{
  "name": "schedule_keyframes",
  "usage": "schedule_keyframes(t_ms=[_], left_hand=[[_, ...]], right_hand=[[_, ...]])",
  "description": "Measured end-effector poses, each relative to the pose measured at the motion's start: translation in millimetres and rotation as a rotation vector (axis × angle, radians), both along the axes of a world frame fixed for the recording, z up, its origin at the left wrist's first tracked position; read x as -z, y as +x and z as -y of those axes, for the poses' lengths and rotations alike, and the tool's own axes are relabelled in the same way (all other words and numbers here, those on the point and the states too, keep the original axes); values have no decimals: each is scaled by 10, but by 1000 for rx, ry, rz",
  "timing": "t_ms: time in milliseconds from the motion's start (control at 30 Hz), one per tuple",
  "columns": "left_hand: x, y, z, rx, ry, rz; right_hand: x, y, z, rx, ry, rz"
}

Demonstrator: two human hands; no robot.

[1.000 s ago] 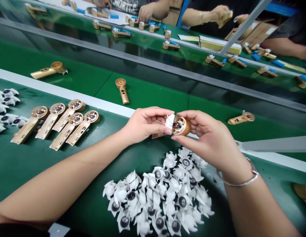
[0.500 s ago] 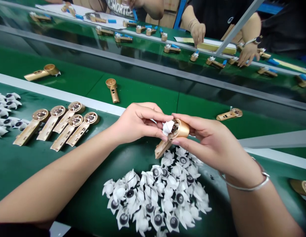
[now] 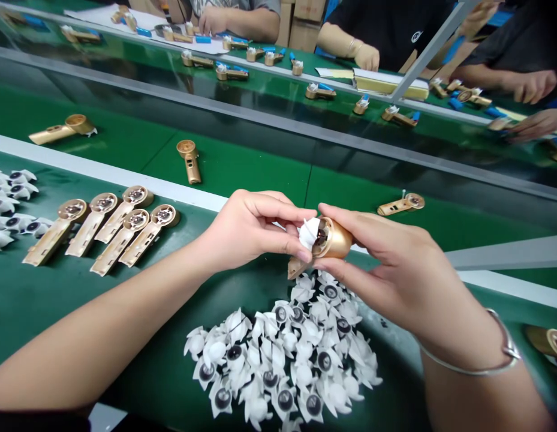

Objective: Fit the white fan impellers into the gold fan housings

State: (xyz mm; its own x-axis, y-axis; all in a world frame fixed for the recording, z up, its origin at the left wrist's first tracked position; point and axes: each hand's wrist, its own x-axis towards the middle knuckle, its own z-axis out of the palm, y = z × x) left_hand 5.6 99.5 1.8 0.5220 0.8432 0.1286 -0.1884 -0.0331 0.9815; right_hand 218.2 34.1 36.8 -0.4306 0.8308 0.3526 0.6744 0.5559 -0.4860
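Observation:
My left hand (image 3: 255,225) pinches a small white fan blade (image 3: 309,233) between thumb and fingers, at the open round end of a gold fan housing (image 3: 339,238). Around that housing, thumb below and fingers above, my right hand (image 3: 381,258) is closed. The housing's handle part points down and left, partly hidden by my left fingertips. Whether the blade touches the motor inside cannot be made out. Just below my hands lies a heap of white fan blades (image 3: 300,342), several with dark round hubs facing up.
Several gold housings (image 3: 102,204) lie at left, beside more white blades (image 3: 20,186). Gold pieces sit on the green belt (image 3: 138,150) behind a white rail (image 3: 192,195). A slanted grey bar (image 3: 507,252) stands at right. Co-workers' hands (image 3: 367,57) are across the line.
The held housing has turned and shifted slightly right with my right hand, the blade staying at its opening. Belt pieces have moved left. Co-workers' hands across the line have changed position.

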Motion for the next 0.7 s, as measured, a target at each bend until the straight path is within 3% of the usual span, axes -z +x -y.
schedule_keyframes(t_ms=[233, 333, 433, 467, 533, 600, 700], left_hand=[[-17, 1, -18, 100, -129, -20], [61, -5, -80, 128, -144, -127], [188, 0, -112, 15, 54, -331], [232, 7, -107, 38, 164, -387], [309, 29, -72, 223, 392, -439], [366, 54, -19, 447, 576, -435], [418, 83, 43, 595, 721, -486]], right_hand=[[14, -102, 121, -15, 100, 178], [64, -52, 0, 65, -34, 118], [206, 75, -384, 363, -342, 14], [265, 119, -544, 486, -433, 20], [366, 196, -829, 669, -552, 83], [408, 272, -974, 733, -578, 141], [357, 440, -782, 786, -491, 174]])
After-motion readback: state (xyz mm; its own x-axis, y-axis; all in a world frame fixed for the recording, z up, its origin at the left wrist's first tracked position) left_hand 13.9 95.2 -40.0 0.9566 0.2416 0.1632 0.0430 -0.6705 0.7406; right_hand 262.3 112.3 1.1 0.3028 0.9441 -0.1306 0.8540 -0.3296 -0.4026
